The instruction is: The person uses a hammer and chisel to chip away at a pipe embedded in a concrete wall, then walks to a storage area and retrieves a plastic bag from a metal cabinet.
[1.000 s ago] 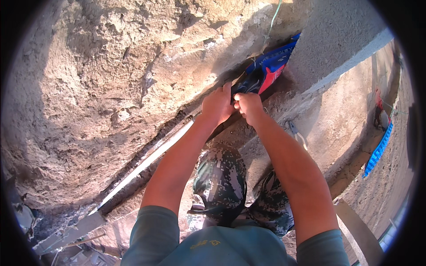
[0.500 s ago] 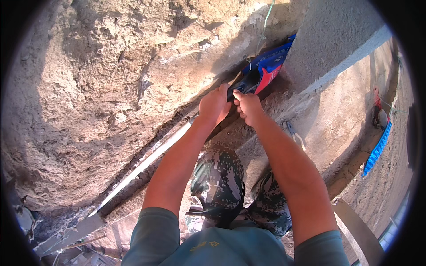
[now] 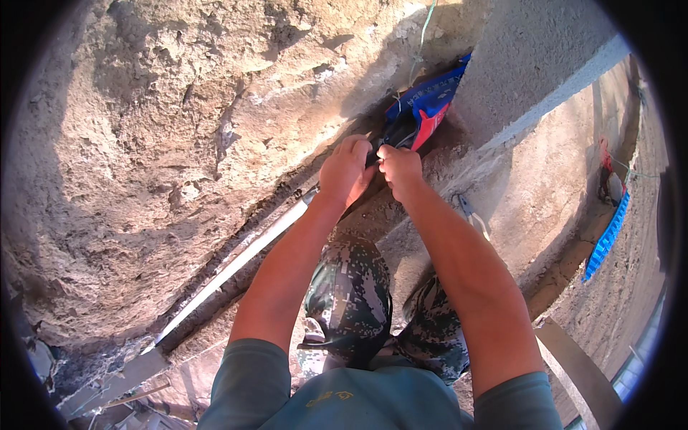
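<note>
My left hand (image 3: 345, 172) is closed round a black tube-like piece (image 3: 373, 149) in line with the upper end of a long white pipe (image 3: 233, 265). My right hand (image 3: 401, 172) is beside it in a fist, thumb pressed on the fingers at the black piece; what it pinches is hidden. The pipe slants down to the lower left in a narrow trench (image 3: 236, 287). Just beyond my hands, a blue and red plastic bag (image 3: 433, 97) is wedged in the trench, with dark material at its near end.
A rough earth bank (image 3: 165, 158) rises on the left. A concrete beam (image 3: 537, 64) slants across the upper right. A thin green string (image 3: 426, 36) hangs near the bag. A pliers-like tool (image 3: 469, 210) lies by my right forearm. At far right is a blue slotted strip (image 3: 607, 236).
The view has shifted slightly, so the bag and beam sit a little further left. My hands keep nearly the same grip at the black piece.
</note>
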Available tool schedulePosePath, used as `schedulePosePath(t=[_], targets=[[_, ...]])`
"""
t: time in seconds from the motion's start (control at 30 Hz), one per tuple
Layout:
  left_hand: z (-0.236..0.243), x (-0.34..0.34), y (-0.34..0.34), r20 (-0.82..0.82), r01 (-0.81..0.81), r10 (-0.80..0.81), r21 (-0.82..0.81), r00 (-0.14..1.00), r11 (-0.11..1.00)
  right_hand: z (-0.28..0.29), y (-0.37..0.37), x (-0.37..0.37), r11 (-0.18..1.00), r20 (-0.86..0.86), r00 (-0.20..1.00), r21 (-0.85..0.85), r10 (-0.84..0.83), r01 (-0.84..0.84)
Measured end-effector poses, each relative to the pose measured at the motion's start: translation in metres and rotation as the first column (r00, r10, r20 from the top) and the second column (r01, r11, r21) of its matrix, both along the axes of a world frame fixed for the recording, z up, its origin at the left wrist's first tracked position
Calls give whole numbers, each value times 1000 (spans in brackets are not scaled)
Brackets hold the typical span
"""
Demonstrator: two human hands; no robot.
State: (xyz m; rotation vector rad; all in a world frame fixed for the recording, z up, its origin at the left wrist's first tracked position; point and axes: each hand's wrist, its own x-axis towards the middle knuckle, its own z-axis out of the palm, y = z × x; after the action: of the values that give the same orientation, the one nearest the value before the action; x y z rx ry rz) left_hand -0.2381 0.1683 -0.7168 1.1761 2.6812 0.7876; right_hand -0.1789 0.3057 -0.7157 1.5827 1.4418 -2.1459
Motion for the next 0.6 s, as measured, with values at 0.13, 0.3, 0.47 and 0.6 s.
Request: schedulePosePath(t=[0.13, 0.3, 0.47, 0.6], targets=[[-5, 2, 3, -72, 49, -48, 9, 996, 999, 1, 3, -3, 1000, 25, 1000, -9, -18, 18], [-7, -1, 8, -12, 11, -12, -47, 1000, 999, -10, 8, -5, 999, 20, 1000, -34, 11, -10], [-1, -3, 14, 154, -74, 86, -82, 984, 994, -15, 14, -4, 991, -18, 991, 48, 130, -129], [0, -4, 15, 213, -119, 133, -77, 968, 990, -11, 17, -4, 985, -45, 984, 31, 170, -169]])
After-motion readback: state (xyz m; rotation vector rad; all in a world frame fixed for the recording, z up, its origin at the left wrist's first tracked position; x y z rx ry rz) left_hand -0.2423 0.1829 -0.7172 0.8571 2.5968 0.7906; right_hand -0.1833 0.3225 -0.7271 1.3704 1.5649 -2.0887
